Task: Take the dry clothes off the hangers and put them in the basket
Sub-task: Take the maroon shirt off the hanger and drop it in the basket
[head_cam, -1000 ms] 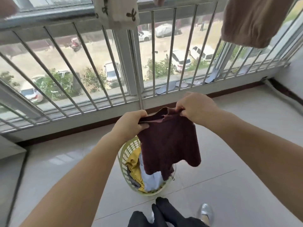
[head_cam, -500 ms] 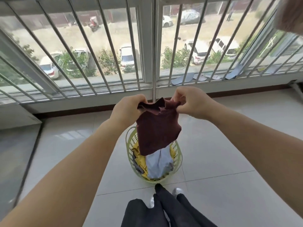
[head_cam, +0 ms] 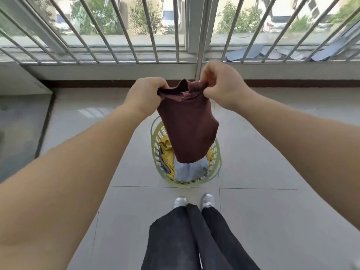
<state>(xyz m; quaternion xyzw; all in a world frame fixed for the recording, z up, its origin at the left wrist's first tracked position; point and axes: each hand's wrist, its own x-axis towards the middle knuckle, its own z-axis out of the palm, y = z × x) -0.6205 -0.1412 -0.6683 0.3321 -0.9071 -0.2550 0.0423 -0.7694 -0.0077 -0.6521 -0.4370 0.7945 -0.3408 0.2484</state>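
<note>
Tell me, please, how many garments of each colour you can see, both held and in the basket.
Maroon top, held by the left hand and right hand above the green laundry basket: 1
Yellow garment, in the basket: 1
Light blue garment, in the basket: 1
Grey garment, mostly hidden: 1
Total: 4

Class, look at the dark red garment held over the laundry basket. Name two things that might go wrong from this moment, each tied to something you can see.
1. The maroon garment hangs from the left hand and right hand toward the far side of the green basket; dropped now, it may catch on the rim or land on the floor.
2. The basket sits close to the person's shoes, so a step forward might knock it.
</note>
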